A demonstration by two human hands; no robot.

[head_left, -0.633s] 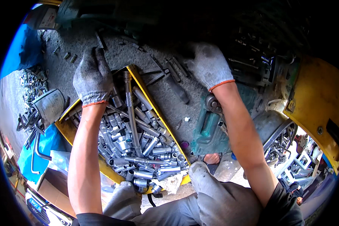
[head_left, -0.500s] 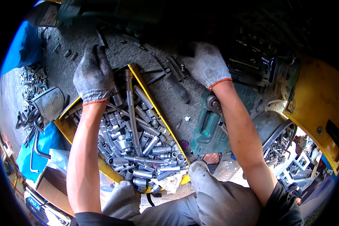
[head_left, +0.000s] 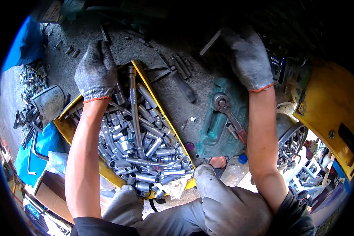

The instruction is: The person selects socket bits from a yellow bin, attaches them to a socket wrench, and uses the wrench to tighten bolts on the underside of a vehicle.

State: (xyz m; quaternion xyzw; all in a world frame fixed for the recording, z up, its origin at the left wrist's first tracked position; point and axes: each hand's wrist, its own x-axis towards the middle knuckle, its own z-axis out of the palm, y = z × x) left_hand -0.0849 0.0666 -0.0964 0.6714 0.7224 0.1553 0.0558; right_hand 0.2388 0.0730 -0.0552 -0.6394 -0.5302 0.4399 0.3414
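Note:
My left hand (head_left: 95,74), in a grey knit glove with an orange cuff, is past the far left edge of a yellow tray (head_left: 161,104). Its fingers are pressed together, and a thin metal piece (head_left: 104,33) juts past their tips. At the right, my gloved right hand (head_left: 251,59) is closed on a straight metal bar (head_left: 210,42), which sticks out to the lower left; its fingertips fade into dark shadow. Heaped in the tray are sockets and extension bars (head_left: 151,147). Between the hands, a dark-handled tool (head_left: 183,88) lies beside several short metal bars (head_left: 181,67).
A ratchet (head_left: 222,103) rests on a green plastic case (head_left: 216,133) below my right hand. A clear bottle with a blue cap (head_left: 236,169) stands near my knee. Hex keys (head_left: 35,153) and a white can-like container (head_left: 49,103) are at the left; a yellow panel (head_left: 330,106) is at the right.
My right hand has moved right, away from the short bars, and a metal bar now shows in it. The ratchet has come into full view. My left hand stays at the same place.

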